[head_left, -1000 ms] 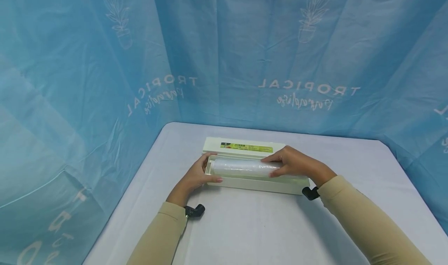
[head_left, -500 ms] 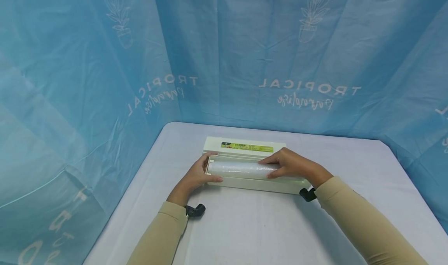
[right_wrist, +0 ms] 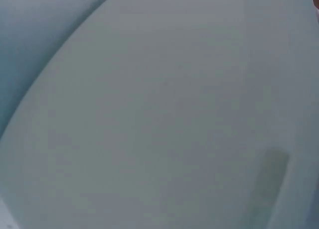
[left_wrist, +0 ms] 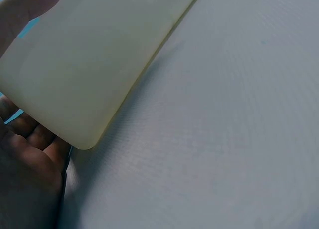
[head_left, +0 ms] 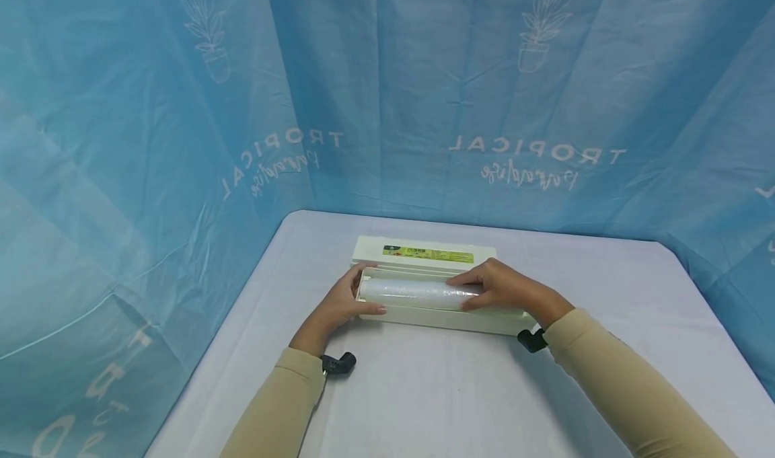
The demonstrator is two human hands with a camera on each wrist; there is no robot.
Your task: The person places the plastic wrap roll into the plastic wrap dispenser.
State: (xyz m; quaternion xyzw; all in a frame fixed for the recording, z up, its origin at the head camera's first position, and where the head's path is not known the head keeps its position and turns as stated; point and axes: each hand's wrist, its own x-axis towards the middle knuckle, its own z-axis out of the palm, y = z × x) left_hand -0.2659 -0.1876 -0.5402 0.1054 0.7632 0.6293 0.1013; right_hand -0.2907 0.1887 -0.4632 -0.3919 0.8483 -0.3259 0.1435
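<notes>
A cream dispenser box [head_left: 445, 321] lies open on the white table, its lid [head_left: 424, 253] with a green label folded back. A roll of clear cling film [head_left: 412, 291] lies in the box's trough. My left hand [head_left: 340, 303] grips the left end of the box, thumb over the far edge and fingers along the near wall. In the left wrist view the box corner [left_wrist: 89, 74] fills the upper left above my palm [left_wrist: 30, 174]. My right hand [head_left: 499, 284] grips the right part of the roll, thumb and fingers curled round it.
The table [head_left: 448, 397] is covered in white cloth, with bare cloth in front of the box and to the right. Blue printed curtains [head_left: 424, 88] close in the back and both sides. The right wrist view shows only blurred pale cloth.
The right hand and forearm have shifted slightly left and down along the roll, which now sits lower in the trough. The left hand has not moved.
</notes>
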